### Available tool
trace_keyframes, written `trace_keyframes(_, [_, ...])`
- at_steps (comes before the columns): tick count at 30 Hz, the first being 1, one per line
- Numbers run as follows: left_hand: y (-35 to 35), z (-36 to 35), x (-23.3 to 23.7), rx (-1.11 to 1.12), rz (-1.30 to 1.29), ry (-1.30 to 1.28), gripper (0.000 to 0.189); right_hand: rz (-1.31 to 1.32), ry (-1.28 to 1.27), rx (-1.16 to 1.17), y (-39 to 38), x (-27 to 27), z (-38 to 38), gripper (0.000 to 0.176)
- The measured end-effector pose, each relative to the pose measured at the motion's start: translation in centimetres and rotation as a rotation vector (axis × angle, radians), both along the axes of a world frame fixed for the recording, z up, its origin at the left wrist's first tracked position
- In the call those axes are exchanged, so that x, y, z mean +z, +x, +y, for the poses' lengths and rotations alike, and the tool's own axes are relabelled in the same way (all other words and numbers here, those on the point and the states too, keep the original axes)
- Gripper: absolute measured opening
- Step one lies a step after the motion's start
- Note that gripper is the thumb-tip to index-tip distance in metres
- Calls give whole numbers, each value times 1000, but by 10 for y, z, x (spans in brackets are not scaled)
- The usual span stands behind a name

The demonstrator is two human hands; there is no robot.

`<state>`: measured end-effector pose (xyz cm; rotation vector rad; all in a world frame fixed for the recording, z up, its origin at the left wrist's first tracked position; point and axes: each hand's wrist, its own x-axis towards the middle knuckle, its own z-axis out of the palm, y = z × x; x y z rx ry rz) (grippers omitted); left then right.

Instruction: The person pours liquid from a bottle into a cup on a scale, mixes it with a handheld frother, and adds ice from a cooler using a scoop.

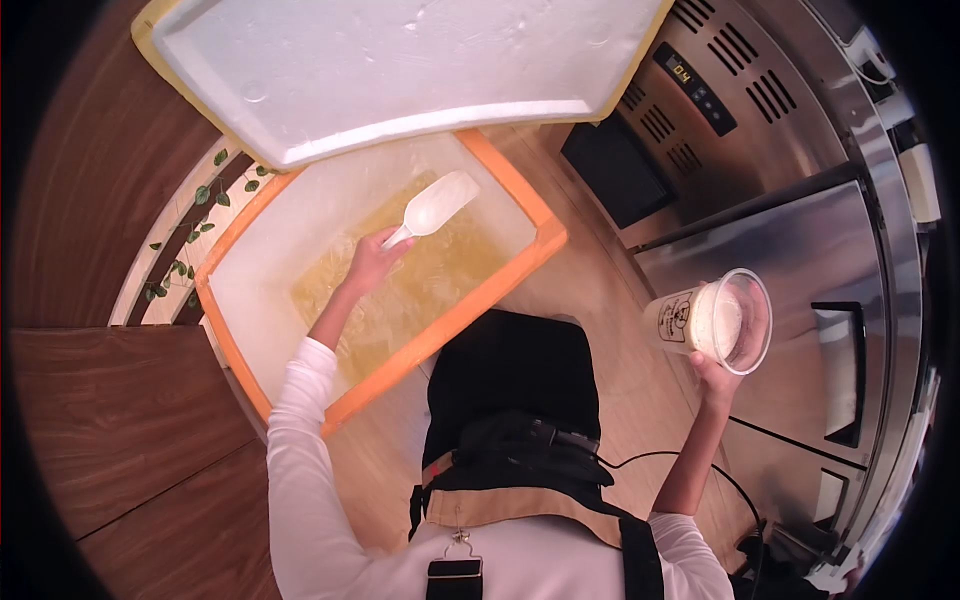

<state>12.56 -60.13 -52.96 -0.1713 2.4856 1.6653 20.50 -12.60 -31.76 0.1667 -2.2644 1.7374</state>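
My left hand (374, 262) is closed around the handle of a white scoop (442, 203), its blade pointing up and to the right. The scoop is over a foam box (250, 225) whose rim is bound in orange tape. Clear, glossy, yellowish-looking material (430, 265) lies across the bottom of the box. Off to the right, my right hand (717, 374) grips a clear plastic cup (757, 330) with a dark printed logo. Something pale and whitish fills part of the cup, which tilts with its mouth to the right.
A white foam lid (400, 70) with yellow edging stands over the box's far side. On the right is a stainless steel fridge (760, 240) with a digital display (682, 73). A black cable (690, 458) runs beside me. Wooden panels (130, 420) border the left, with leafy vines (203, 194).
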Motion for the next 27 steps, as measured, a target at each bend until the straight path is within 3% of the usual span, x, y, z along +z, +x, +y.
trace_keyframes(4, [2,-23,-8,-111,-109,5,33,-17,2,-6,-1,-10,4,111])
trace_keyframes(7, [-10,-40,-21,-319,-345,-384,35,-36,7,-14,-5,-18,7,111])
trace_keyframes(10, [-27,-32,-41,-519,-295,-683,39,-56,19,-15,-12,-25,8,111])
trace_keyframes(13, [-42,-3,-100,-553,-104,-795,40,-76,30,-16,-21,-30,9,110])
trace_keyframes(16, [-54,34,-127,-565,-144,-728,41,-88,37,-23,-32,-33,9,110])
trace_keyframes(22, [-18,34,-134,-468,-273,-493,41,-104,47,-31,-49,-39,8,110])
trace_keyframes(27, [-30,34,-125,-597,-143,-612,36,-119,61,-37,-56,-46,4,110])
